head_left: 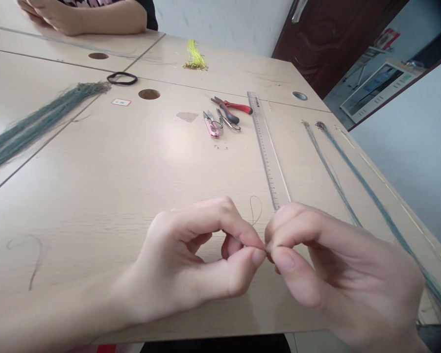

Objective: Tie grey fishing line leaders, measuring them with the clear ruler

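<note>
Leftward of the ruler [267, 152], a teal bundle [40, 129] ran out of view. Beside the ruler's near end, the left hand [202, 260] pinched what seemed a fine thread [253, 224], its gripped part barely discernible; the right hand [338, 269], pinching it too, hid the ruler's tip. Rightward of the ruler, a thinner bundle [330, 170] vanished behind that hand.

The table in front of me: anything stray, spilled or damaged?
Nothing looks plainly damaged, but a curled loose thread lies alone at the lower left, apart from the big blue-grey bundle, so it looks stray. A few dark specks just below the pink snips could be spilled bits; they're too small to identify.
</note>
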A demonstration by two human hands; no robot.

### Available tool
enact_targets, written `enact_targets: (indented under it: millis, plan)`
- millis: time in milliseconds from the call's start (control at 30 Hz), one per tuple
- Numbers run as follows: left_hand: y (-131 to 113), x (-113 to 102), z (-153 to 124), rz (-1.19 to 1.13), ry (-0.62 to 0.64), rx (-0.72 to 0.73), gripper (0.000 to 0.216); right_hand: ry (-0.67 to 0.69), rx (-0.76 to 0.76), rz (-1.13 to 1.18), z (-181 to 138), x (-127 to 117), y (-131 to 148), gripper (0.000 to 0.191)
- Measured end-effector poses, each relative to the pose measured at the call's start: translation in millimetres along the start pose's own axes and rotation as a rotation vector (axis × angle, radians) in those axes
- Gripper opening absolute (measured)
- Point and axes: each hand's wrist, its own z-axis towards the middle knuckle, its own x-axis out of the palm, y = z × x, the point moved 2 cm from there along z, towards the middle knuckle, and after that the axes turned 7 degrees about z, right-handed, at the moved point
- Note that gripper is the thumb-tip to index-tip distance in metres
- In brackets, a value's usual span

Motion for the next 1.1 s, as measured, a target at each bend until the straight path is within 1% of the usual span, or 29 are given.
enact_targets:
  millis: [600, 733, 833, 967, 1033, 1100]
  plan:
    - [0, 1, 1, -0.002, 0.003, -0.021, 0.013, 0.009, 0.016, -0.018, 1, -1, 1, 0.013]
    - [0, 0, 0, 0.010, 0.004, -0.028, 0.013, 0.011, -0.047, -0.102, 1, 0, 2, 0.014]
    - [0, 0, 0, 0.004, 0.008, -0.031, 0.013, -0.004, -0.131, -0.183, -1, 0, 2, 0.013]
    - [0, 1, 0, 0.009, 0.004, -0.039, 0.013, -0.026, -0.241, -0.280, 0, -3, 5, 0.017]
    - [0, 1, 1, 0.007, 0.000, -0.035, 0.014, -0.037, -0.241, -0.310, 2, -8, 6, 0.016]
    - [0, 2, 1, 0.002, -0.003, -0.030, 0.014, -0.038, -0.182, -0.273, 5, -12, 6, 0.016]
